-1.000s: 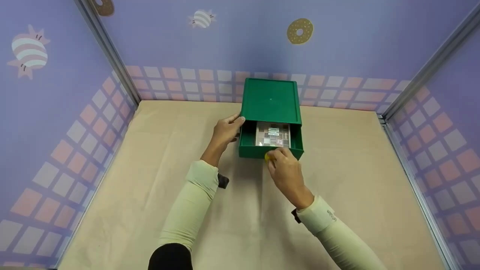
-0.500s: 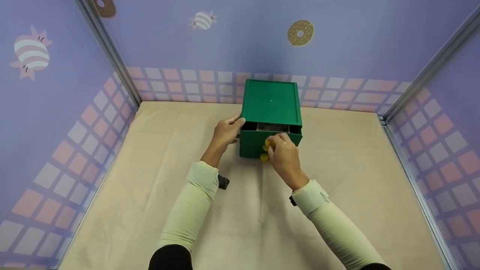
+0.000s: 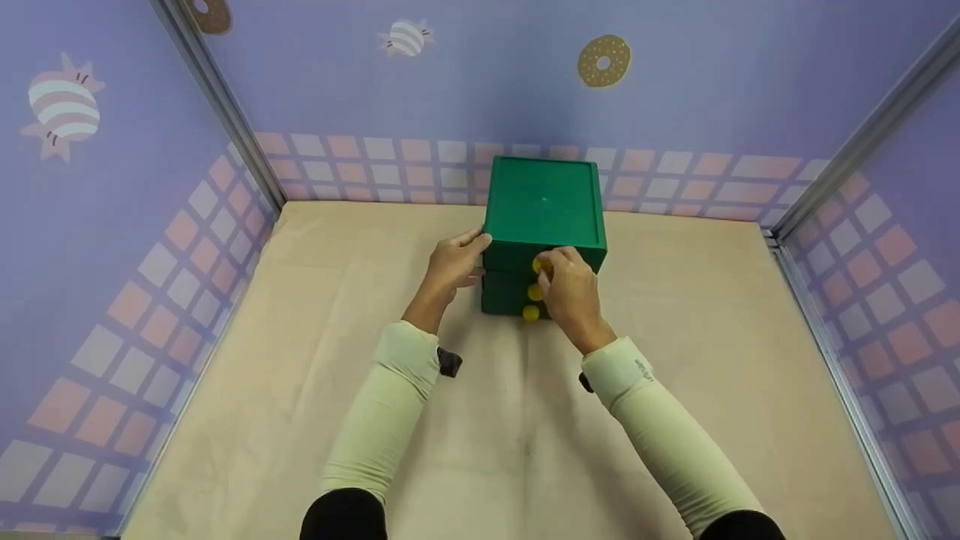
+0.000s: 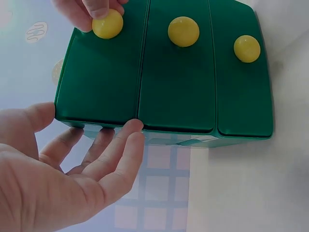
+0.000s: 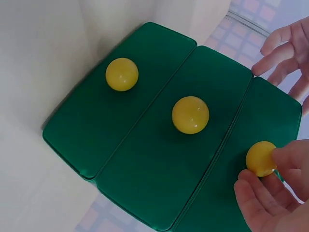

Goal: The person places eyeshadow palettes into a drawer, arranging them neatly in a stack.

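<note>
A small green three-drawer cabinet (image 3: 544,199) stands at the back of the table, each drawer front bearing a round yellow knob. All of its drawers sit flush in the left wrist view. My right hand (image 3: 574,296) pinches the top drawer's knob (image 5: 260,158) between thumb and fingers. Below it are the middle knob (image 4: 183,32) and the bottom knob (image 4: 247,49), both untouched. My left hand (image 3: 450,262) rests along the cabinet's left side, its thumb by the upper front corner and its fingers loosely extended. The drawers' contents are hidden.
A cream cloth (image 3: 375,285) covers the table. Behind the cabinet rises a purple patterned wall (image 3: 495,75); side panels with metal posts (image 3: 225,112) enclose the left and right.
The top drawer, earlier pulled out with a palette-like tile-patterned box inside, has slid back into the cabinet. My right hand moved forward with its knob; my left hand stayed at the side.
</note>
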Demonstrator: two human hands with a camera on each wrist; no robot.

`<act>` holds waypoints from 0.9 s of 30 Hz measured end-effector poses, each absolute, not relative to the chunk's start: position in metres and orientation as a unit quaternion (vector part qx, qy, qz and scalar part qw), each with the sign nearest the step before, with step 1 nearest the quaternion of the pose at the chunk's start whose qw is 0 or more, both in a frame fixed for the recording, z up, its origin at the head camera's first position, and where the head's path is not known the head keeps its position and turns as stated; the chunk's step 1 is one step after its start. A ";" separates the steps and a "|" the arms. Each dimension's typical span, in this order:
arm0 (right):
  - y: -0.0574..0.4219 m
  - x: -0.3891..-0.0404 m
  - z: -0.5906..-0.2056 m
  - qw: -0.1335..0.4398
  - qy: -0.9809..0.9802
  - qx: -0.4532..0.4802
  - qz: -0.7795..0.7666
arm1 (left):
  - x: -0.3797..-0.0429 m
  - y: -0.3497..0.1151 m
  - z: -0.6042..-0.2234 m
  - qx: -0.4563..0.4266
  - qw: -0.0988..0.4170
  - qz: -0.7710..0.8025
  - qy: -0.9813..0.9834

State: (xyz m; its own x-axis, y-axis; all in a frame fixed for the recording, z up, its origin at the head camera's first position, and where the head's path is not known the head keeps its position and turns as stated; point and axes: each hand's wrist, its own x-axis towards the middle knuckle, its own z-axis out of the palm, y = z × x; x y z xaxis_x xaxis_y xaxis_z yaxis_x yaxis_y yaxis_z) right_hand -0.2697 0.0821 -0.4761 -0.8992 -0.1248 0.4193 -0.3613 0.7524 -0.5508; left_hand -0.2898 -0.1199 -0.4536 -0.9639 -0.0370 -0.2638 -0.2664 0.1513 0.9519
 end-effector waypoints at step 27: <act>0.225 -0.268 -0.463 0.010 -0.978 0.061 0.202 | -0.252 -0.185 -0.456 0.023 -0.004 0.124 0.992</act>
State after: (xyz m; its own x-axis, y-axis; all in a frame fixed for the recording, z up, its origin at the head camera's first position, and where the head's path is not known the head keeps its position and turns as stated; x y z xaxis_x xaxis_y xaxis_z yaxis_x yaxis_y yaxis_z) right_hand -0.2684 0.2250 -0.4627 -0.9924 -0.1154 0.0435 -0.1232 0.9112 -0.3930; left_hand -0.2524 -0.1847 -0.4560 -0.9989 0.0448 0.0134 0.0467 0.9684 0.2451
